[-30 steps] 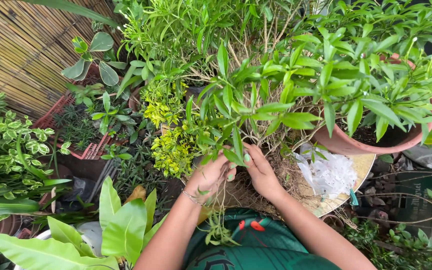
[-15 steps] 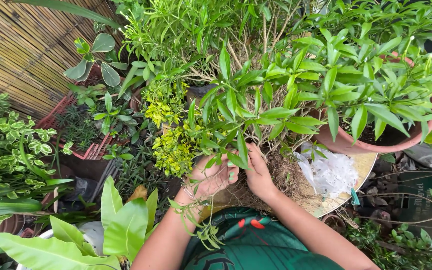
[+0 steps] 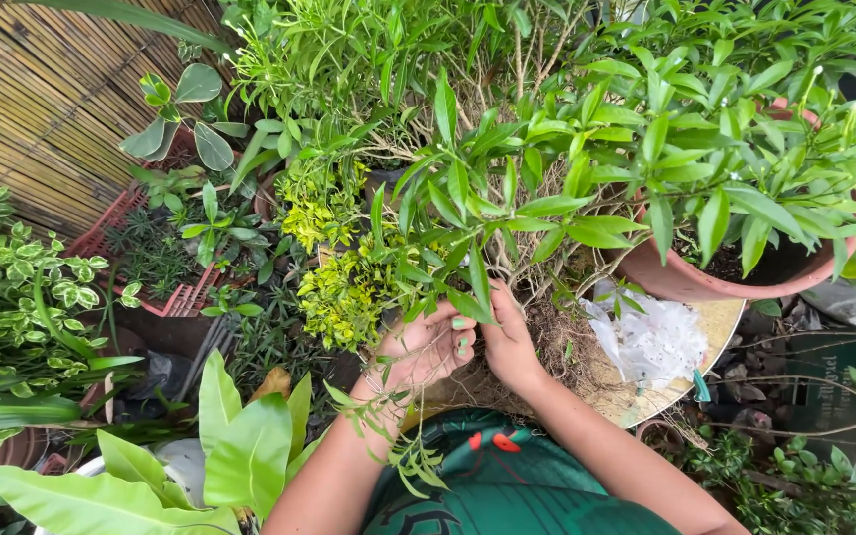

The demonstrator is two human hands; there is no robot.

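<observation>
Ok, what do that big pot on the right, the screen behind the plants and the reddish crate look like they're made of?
Big pot: likely terracotta or terracotta-coloured plastic; matte reddish-brown, smooth rim, can't tell which. Screen: split bamboo or reed, judging by thin tan slats laid side by side. Reddish crate: probably moulded plastic, with a uniform colour and a regular slotted lattice.

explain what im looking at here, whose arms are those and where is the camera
The camera sits on a person's head and looks down, so the two bare arms coming up from the bottom are that person's own. There is no machine here. The left hand and right hand are both closed around the base of a green leafy plant with thin stems and tangled roots, and a loose leafy sprig hangs by the left wrist. Around them stand other plants: a terracotta pot on the right, a yellow-green shrub, a red crate and a bamboo screen on the left.
</observation>
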